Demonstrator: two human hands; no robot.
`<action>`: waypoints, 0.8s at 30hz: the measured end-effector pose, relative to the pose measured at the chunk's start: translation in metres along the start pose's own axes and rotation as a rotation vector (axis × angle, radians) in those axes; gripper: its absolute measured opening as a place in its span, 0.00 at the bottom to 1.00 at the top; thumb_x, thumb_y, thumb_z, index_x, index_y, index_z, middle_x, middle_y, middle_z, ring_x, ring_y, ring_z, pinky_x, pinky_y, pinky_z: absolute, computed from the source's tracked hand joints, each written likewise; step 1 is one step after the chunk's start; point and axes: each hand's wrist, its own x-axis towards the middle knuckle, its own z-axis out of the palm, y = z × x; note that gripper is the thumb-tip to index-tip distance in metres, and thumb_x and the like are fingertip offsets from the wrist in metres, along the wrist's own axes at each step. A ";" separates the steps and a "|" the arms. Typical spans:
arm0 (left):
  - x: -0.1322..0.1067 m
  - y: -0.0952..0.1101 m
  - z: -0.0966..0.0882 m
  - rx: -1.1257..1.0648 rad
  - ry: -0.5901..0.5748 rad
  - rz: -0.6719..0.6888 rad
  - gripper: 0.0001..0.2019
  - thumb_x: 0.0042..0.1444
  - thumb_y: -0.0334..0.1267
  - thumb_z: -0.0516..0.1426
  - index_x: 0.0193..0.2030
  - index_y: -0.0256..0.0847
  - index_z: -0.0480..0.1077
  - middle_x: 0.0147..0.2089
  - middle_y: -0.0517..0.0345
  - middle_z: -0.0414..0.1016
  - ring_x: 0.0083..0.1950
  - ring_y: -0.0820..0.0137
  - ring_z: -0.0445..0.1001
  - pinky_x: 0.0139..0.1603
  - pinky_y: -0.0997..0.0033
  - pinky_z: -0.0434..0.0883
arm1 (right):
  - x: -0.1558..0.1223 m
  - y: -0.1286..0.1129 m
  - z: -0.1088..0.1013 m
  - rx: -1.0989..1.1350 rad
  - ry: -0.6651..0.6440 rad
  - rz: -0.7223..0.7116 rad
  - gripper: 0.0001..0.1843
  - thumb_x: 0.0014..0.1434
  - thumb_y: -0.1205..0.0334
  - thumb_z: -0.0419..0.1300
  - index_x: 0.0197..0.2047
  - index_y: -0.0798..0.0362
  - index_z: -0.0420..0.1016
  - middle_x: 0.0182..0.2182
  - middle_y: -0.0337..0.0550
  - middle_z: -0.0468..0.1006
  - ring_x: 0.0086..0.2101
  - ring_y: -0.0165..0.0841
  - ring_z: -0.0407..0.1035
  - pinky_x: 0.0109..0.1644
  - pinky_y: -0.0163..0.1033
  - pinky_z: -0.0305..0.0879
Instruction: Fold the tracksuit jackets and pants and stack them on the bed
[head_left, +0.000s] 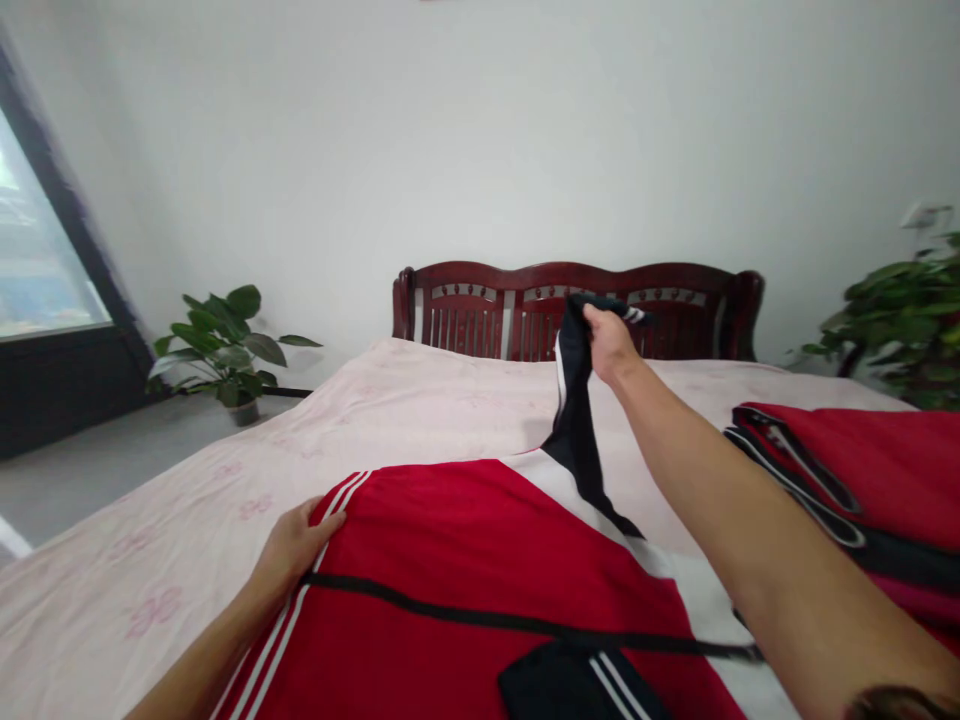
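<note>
A red jacket point(450, 530) with white and black panels lies spread on the bed, a black zip strip point(450, 607) running across it. My left hand point(296, 545) is closed at its left edge, thumb on top beside the two white stripes; the undersides of the fingers are hidden. Raised above the bed, my right hand point(609, 340) grips a black part of the jacket point(576, 400), which hangs down to the white panel. At the bottom lies a dark navy piece with white stripes point(577, 685), on top of the red cloth.
A pile of folded red and dark clothes point(877, 460) rests on the right of the bed. The pale pink bedsheet point(225, 530) reaches a dark wooden headboard point(585, 275). Potted plants stand at left point(225, 345) and right point(892, 310).
</note>
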 end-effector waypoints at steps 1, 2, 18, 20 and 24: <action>0.004 0.000 -0.003 0.056 0.054 0.008 0.23 0.54 0.51 0.53 0.49 0.37 0.73 0.49 0.48 0.81 0.52 0.54 0.78 0.54 0.61 0.70 | 0.004 0.000 0.010 -0.009 -0.077 0.022 0.14 0.66 0.57 0.56 0.52 0.55 0.68 0.41 0.38 0.81 0.48 0.31 0.70 0.58 0.45 0.65; 0.007 -0.002 -0.004 0.109 0.083 0.007 0.23 0.55 0.50 0.53 0.50 0.37 0.73 0.49 0.47 0.81 0.52 0.54 0.77 0.54 0.61 0.70 | 0.005 0.001 0.018 -0.026 -0.139 0.037 0.20 0.63 0.59 0.60 0.57 0.57 0.66 0.42 0.39 0.81 0.47 0.30 0.71 0.58 0.45 0.64; -0.053 -0.079 -0.024 -0.141 -0.351 -0.163 0.25 0.46 0.61 0.60 0.41 0.43 0.73 0.42 0.55 0.83 0.45 0.54 0.81 0.47 0.61 0.77 | -0.200 0.097 -0.141 -1.455 -0.388 0.496 0.19 0.58 0.48 0.57 0.41 0.55 0.76 0.42 0.58 0.81 0.46 0.51 0.74 0.47 0.53 0.65; -0.062 -0.080 -0.023 -0.127 -0.263 -0.151 0.25 0.46 0.60 0.60 0.44 0.44 0.72 0.43 0.55 0.83 0.47 0.54 0.81 0.47 0.61 0.77 | -0.208 0.099 -0.150 -1.593 -0.432 0.374 0.17 0.63 0.52 0.52 0.46 0.53 0.74 0.43 0.56 0.81 0.45 0.48 0.75 0.44 0.48 0.65; -0.076 -0.066 -0.016 0.061 -0.106 -0.083 0.24 0.52 0.59 0.54 0.48 0.45 0.68 0.35 0.57 0.82 0.40 0.56 0.82 0.39 0.63 0.75 | -0.207 0.097 -0.165 -1.761 -0.310 0.258 0.15 0.67 0.59 0.48 0.49 0.54 0.72 0.43 0.56 0.80 0.44 0.44 0.75 0.42 0.44 0.64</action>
